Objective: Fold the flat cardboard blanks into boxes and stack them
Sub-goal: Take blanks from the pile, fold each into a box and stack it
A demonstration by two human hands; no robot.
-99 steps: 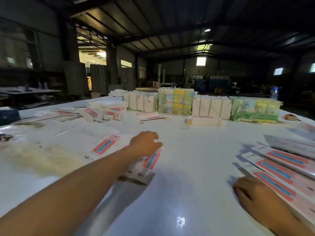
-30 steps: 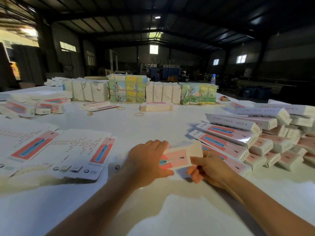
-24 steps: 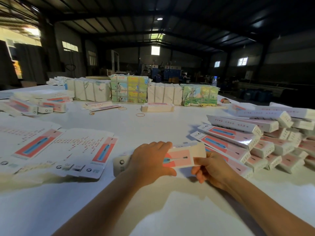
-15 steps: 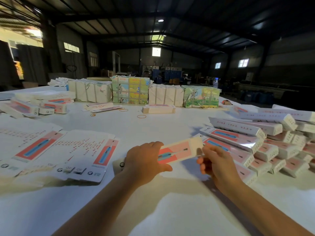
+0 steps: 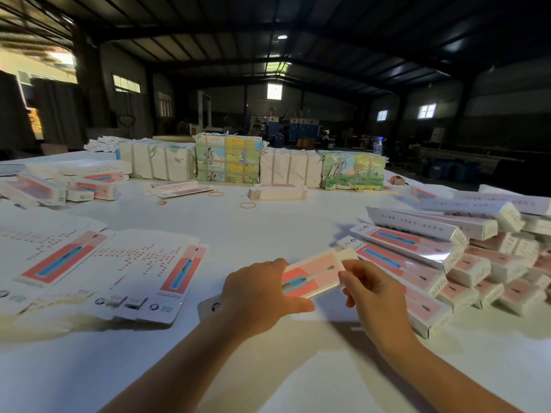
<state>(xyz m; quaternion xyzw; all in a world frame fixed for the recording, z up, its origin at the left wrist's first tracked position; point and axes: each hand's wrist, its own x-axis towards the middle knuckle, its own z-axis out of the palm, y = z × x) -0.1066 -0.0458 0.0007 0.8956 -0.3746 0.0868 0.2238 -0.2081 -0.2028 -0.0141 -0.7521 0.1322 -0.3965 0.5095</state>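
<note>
While gripped at both ends, half-folded box point(image 5: 313, 275) raised just above white table point(image 5: 268, 368), near front edge, pink face with blue pen picture turned up. Left hand point(image 5: 262, 296) curled round box's left part, thumb underneath on near side, fingers over top. Right hand point(image 5: 372, 293) pinching right end flap between thumb and bent fingers. Both forearms reaching in from bottom of view.

Just left of left hand, flat blanks point(image 5: 140, 272) spread out overlapping on table, printed side up, pink and blue panels showing, more sheets running off left border. Just right of right hand, heap of finished boxes point(image 5: 423, 260) lying in loose slanted layers, long sides toward centre, end flaps facing right, some upper ones white-sided; nearest box touching or almost touching right wrist, cannot tell which.

Farther back, mid-table, rubber bands point(image 5: 247, 205) scattered loose, beside small banded stack of blanks point(image 5: 277, 192). Far left, another small cluster of folded boxes point(image 5: 74, 186). Along far edge, row of wrapped bundles point(image 5: 226, 159), white ones alternating with colourful printed ones. Behind right end of row, plastic bottle point(image 5: 378, 146) standing upright. Beyond, dark workshop hall with lit windows.
</note>
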